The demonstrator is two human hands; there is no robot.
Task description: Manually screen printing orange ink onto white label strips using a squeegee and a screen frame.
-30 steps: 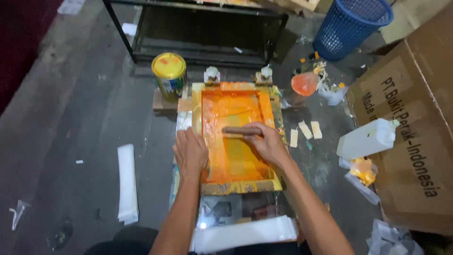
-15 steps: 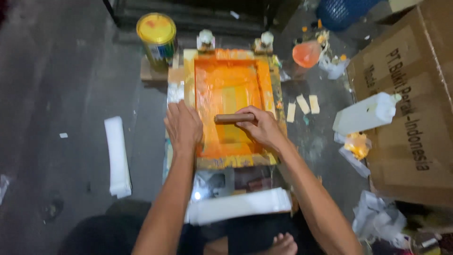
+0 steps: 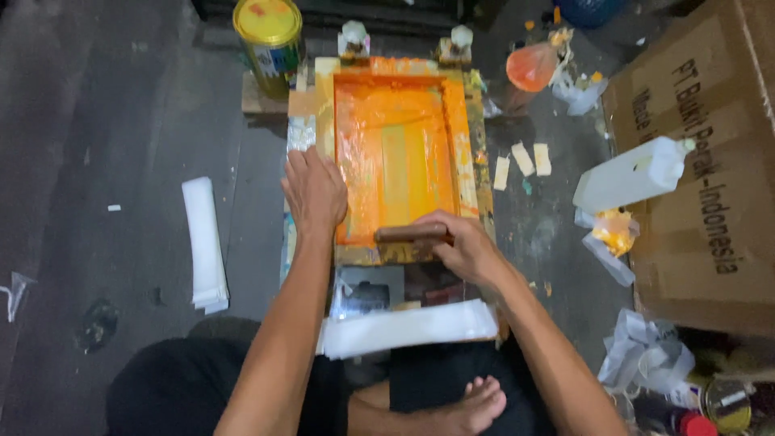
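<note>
Squeegee (image 3: 413,234) gripped in the closed right hand (image 3: 464,246), screen frame (image 3: 323,121) pressed by the flat, spread left hand (image 3: 313,190); smearing is risked if the frame slips.

frame (image 3: 395,153): orange ink, yellowish streak; squeegee (image 3: 413,233): brown
tin (image 3: 270,40): yellow lid
bottle (image 3: 634,175): white
carton (image 3: 710,161): brown

Left hand (image 3: 313,190) lies flat, palm down, fingers together, arm extended. Right hand (image 3: 460,242) curls closed, knuckles up, just beside it.
</note>
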